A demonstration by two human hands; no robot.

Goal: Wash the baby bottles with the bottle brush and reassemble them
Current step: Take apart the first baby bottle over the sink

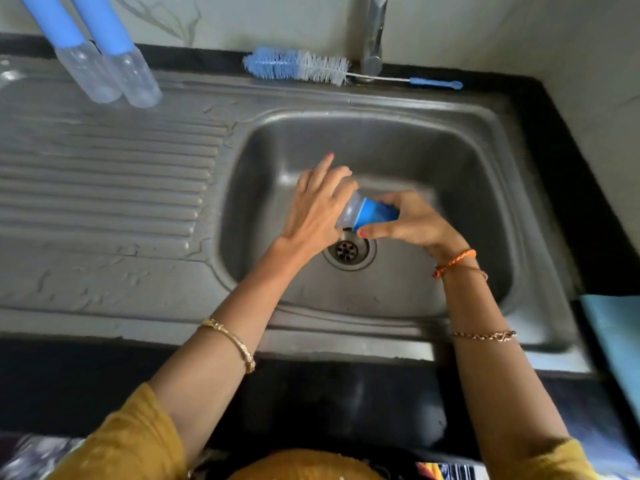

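Observation:
Over the steel sink basin point(450, 188), my left hand point(318, 206) grips the clear body of a baby bottle point(351, 211), held sideways above the drain point(348, 251). My right hand point(412, 220) holds the bottle's blue cap point(375, 214) with curled fingers and thumb. A blue and white bottle brush point(298, 65) lies on the sink's back rim beside the tap. Two more baby bottles point(104, 64) with long blue caps stand at the far left on the draining board.
The tap point(372, 32) rises at the back of the basin; no water is seen running. A ribbed draining board point(104, 181) fills the left side. Black countertop point(561, 161) borders the sink. A blue cloth point(613, 337) lies at the right edge.

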